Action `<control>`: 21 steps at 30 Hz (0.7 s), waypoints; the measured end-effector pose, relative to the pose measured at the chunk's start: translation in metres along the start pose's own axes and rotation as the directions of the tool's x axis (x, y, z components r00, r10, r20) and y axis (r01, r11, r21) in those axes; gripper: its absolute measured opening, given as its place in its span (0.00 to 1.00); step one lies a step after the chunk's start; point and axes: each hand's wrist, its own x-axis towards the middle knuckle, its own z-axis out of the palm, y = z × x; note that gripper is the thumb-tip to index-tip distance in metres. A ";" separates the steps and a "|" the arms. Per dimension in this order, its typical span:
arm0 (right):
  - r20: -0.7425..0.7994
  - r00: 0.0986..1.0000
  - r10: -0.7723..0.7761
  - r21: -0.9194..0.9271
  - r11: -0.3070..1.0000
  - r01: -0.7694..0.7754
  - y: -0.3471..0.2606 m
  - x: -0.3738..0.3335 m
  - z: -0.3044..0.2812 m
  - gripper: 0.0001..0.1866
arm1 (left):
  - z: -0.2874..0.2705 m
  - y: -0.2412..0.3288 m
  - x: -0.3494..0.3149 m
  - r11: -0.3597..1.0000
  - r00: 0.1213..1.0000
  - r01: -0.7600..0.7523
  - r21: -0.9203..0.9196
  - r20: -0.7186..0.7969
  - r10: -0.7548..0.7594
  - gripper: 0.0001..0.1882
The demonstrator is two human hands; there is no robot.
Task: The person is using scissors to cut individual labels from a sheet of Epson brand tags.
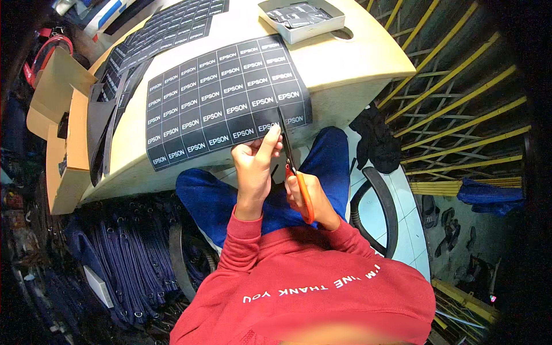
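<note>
A black sheet [207,98] printed with a grid of pale-lettered labels lies on the table, its near edge reaching over the table's front. My left hand [259,156] pinches that near edge, thumb on top. Just to its right, my right hand [309,192] grips a pair of scissors [306,202] with orange handles. The dark blades point away from me and sit at the sheet's near edge, close to the right-hand column of labels. How far the blades are parted is hard to make out.
Further black label sheets [167,34] lie at the table's far left. A white box [305,31] of small black pieces stands at the back. An opened cardboard carton [69,167] is left of the table [368,63]. Dark blue straps [132,259] hang at lower left; a yellow-barred folding gate [460,92] is at right.
</note>
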 end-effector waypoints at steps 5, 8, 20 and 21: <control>-0.040 0.997 -0.067 -0.097 0.993 0.063 0.005 0.001 0.001 0.25 | 0.000 0.001 0.000 1.000 0.999 -0.010 0.004 0.031 0.010 0.06; -0.019 0.999 0.026 -0.040 0.999 -0.027 0.003 0.000 0.000 0.24 | 0.002 0.001 0.002 0.999 0.996 -0.022 -0.026 -0.090 0.019 0.06; 0.089 0.986 -0.141 0.073 0.988 0.134 0.010 0.007 0.004 0.28 | 0.000 0.004 0.002 0.996 0.993 -0.082 -0.021 -0.082 0.080 0.07; 0.088 0.986 -0.141 0.072 0.988 0.135 0.009 0.008 0.005 0.28 | 0.001 0.004 0.001 0.996 0.994 -0.081 -0.021 -0.080 0.079 0.07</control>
